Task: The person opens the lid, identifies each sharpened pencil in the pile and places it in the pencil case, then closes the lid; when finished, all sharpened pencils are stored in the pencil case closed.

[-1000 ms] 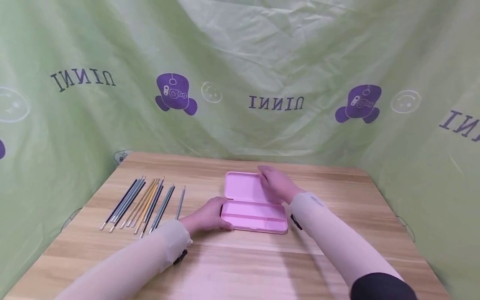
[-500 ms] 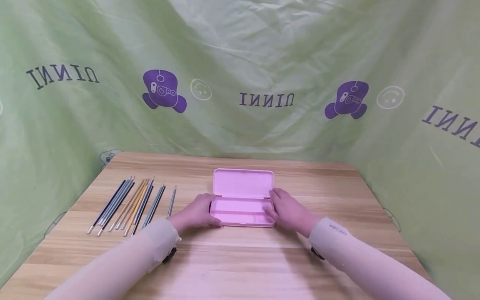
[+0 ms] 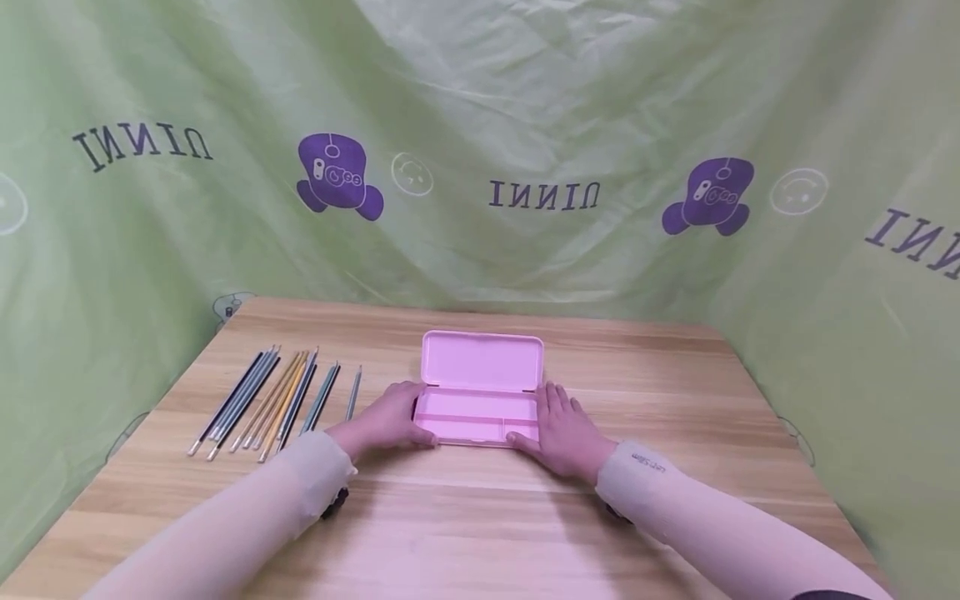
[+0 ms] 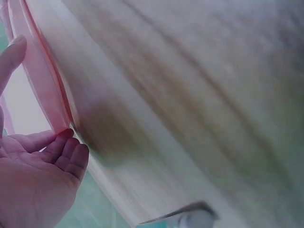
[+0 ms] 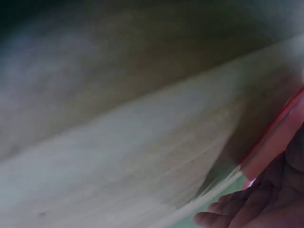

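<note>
Pink pencil case (image 3: pixel 459 404) on the desk (image 3: pixel 660 392), about midway across, with its lid (image 3: pixel 482 362) swung back on the far side and its compartments bare; a spread of pencils (image 3: pixel 287 404) lies to its left. From where I stand, the left hand (image 3: pixel 390 414) has the left end, its fingers bent around it and the thumb at the near corner. The right hand (image 3: pixel 564 433) lies along the right end with its fingers fairly straight, the thumb reaching over to the front rim by the small compartment; it seems to be bracing rather than clutching.

I'd judge this to be a matter of steadying or squaring the case. It would go best with even, light pressure from both ends, the base flat, and no knock to the hinge or the lid.

The head view gives the layout but hides the undersides of the hands. The left wrist view shows bent fingertips meeting the case's outer wall; the right wrist view shows the palm side, dim, with fingertips running past the case's corner.
</note>
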Demonstrator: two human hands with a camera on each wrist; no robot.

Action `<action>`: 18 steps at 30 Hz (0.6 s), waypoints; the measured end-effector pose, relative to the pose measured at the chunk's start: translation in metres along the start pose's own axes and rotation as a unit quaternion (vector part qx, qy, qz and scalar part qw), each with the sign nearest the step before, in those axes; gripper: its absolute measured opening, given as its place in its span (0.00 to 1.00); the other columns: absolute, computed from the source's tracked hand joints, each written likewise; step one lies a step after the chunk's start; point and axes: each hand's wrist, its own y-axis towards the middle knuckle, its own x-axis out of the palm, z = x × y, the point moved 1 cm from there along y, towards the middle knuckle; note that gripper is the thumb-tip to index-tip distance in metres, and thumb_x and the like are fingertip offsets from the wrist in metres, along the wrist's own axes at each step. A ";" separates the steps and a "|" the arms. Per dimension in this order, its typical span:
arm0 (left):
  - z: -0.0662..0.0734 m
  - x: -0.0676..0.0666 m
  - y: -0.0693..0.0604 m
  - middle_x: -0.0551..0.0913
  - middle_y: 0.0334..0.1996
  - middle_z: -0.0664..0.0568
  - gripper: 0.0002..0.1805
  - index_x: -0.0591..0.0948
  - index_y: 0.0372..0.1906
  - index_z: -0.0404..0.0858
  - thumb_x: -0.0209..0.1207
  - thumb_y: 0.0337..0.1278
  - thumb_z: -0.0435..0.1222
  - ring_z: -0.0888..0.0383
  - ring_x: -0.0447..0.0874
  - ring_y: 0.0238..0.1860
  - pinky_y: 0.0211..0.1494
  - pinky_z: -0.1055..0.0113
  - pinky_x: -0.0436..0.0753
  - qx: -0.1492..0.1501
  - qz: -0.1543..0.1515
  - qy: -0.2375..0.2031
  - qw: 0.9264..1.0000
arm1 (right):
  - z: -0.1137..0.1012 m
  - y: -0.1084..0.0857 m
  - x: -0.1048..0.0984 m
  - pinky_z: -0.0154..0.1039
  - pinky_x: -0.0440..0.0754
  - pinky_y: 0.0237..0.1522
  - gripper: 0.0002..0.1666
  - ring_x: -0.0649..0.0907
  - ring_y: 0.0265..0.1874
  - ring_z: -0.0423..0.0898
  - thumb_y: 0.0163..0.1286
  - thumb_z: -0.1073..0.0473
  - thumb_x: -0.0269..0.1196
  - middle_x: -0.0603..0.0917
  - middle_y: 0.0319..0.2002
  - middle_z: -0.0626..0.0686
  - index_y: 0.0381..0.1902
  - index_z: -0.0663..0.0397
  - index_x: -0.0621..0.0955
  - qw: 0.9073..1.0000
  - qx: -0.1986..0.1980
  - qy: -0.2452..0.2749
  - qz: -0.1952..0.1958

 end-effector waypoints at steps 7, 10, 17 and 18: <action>-0.007 -0.008 -0.006 0.71 0.68 0.29 0.58 0.65 0.75 0.26 0.81 0.41 0.47 0.33 0.67 0.69 0.74 0.39 0.64 -0.026 0.003 0.009 1.000 | -0.003 0.004 0.000 0.64 0.54 0.76 0.60 0.52 0.78 0.69 0.78 0.27 0.46 0.49 0.78 0.75 0.78 0.78 0.49 1.000 0.005 -0.016 -0.010; -0.014 -0.018 -0.010 0.67 0.70 0.25 0.59 0.61 0.75 0.22 0.79 0.46 0.50 0.29 0.65 0.71 0.74 0.38 0.63 -0.039 0.012 0.002 0.999 | -0.004 0.003 0.001 0.64 0.54 0.76 0.61 0.52 0.78 0.69 0.77 0.26 0.45 0.49 0.78 0.75 0.78 0.78 0.49 1.000 0.009 -0.021 -0.013; -0.040 -0.056 -0.019 0.65 0.72 0.26 0.56 0.55 0.78 0.22 0.71 0.59 0.51 0.28 0.63 0.71 0.73 0.37 0.65 -0.081 0.066 -0.043 0.994 | -0.006 0.002 0.001 0.63 0.55 0.76 0.61 0.55 0.77 0.69 0.77 0.26 0.45 0.52 0.78 0.75 0.77 0.79 0.51 0.999 0.014 -0.037 -0.010; -0.044 -0.062 -0.022 0.65 0.72 0.26 0.55 0.54 0.78 0.23 0.70 0.61 0.50 0.29 0.62 0.72 0.73 0.38 0.64 -0.091 0.074 -0.053 0.992 | -0.006 0.003 0.001 0.63 0.55 0.76 0.61 0.55 0.77 0.69 0.77 0.26 0.45 0.52 0.78 0.75 0.77 0.79 0.51 0.999 0.014 -0.035 -0.011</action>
